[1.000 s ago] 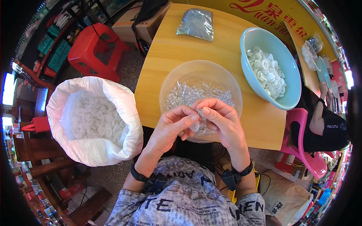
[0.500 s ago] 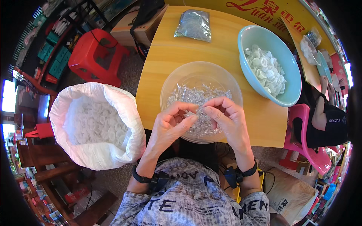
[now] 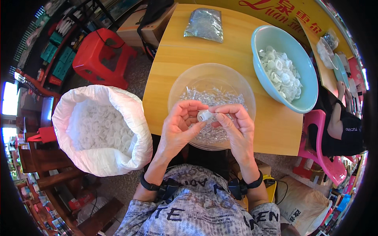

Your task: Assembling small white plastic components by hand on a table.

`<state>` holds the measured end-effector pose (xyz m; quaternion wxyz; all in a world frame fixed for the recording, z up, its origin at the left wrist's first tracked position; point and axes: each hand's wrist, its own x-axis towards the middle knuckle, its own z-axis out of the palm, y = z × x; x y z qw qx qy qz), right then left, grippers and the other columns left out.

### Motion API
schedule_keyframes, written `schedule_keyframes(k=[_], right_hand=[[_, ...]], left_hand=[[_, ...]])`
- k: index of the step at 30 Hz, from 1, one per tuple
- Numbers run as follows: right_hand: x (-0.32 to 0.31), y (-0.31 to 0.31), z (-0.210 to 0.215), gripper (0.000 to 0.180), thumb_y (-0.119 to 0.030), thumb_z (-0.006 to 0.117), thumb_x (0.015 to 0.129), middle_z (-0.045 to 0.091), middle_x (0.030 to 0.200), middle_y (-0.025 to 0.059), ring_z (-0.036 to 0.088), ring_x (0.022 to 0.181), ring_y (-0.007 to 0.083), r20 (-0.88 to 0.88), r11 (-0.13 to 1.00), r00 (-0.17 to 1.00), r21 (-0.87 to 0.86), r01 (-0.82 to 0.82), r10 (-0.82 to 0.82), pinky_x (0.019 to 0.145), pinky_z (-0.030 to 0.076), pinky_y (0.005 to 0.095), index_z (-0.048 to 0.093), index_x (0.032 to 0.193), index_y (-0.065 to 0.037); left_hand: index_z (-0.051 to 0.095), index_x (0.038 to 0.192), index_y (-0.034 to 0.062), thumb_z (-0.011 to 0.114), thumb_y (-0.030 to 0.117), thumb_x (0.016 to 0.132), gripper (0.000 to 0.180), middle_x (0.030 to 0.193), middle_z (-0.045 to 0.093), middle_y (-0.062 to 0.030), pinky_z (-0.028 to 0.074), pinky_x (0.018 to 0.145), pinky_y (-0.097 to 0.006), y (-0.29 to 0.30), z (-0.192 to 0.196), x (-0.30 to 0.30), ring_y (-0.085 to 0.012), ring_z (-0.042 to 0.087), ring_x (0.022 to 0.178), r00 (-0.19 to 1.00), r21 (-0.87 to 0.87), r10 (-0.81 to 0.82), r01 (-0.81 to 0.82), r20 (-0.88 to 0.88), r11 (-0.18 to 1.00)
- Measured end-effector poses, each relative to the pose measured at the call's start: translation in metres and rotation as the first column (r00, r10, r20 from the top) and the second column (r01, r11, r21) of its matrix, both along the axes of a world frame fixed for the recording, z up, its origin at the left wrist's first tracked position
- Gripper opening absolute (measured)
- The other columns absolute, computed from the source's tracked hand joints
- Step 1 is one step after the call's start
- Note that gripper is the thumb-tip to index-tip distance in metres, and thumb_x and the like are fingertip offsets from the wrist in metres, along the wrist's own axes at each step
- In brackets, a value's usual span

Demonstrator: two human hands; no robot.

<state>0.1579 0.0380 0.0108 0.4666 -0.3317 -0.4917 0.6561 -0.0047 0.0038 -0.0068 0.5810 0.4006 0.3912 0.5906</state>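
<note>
Between the thumb and fingers of my left hand [image 3: 177,124] is a small white round plastic piece with a raised block on it [image 3: 205,115]. My right hand [image 3: 239,125] pinches at the right side of that piece; whether it also holds a small clear part is too small to tell. Both hands are above a translucent round tub [image 3: 212,70], which holds many loose clear plastic bits [image 3: 212,93]. To the right, a light blue basin [image 3: 309,76] contains a heap of white round pieces [image 3: 278,72].
A white sack [image 3: 104,164] full of similar white pieces stands left of the wooden table [image 3: 165,74]. A silvery plastic bag [image 3: 204,25] lies at the table's far side. A red stool [image 3: 92,51] is at far left; a pink chair [image 3: 311,135] and another person [image 3: 342,131] are at right.
The white piece, mostly hidden by my fingers before, now shows between my hands. My right fingers have shifted against its side, and the view has moved slightly.
</note>
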Motion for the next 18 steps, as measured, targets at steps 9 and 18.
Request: schedule_keyframes(k=[9,18], right_hand=[[-0.002,0.000,-0.002,0.010,-0.005,0.055,0.093,0.061,0.112,0.0124,0.060,0.097,0.0146,-0.007,1.000,1.000,0.026,-0.003,0.003,0.081,0.051,0.0261,0.057,0.101,0.000],[-0.008,-0.007,-0.001,0.008,-0.002,0.054,0.092,0.060,0.112,0.0133,0.060,0.096,0.0139,0.028,0.995,0.999,0.098,0.017,-0.020,0.079,0.055,0.0265,0.056,0.100,0.002]], left_hand=[[0.043,0.124,0.0013,0.064,-0.001,0.084,0.046,0.118,0.056,-0.0167,0.045,0.095,-0.031,0.000,0.003,-0.001,-0.0199,0.056,0.109,1.000,-0.098,-0.008,0.008,0.000,0.995],[0.042,0.125,0.0033,0.051,0.005,0.094,0.032,0.126,0.052,-0.0198,0.047,0.094,-0.036,-0.001,0.017,0.007,-0.0212,0.053,0.115,0.975,-0.118,0.072,-0.048,0.211,0.992]])
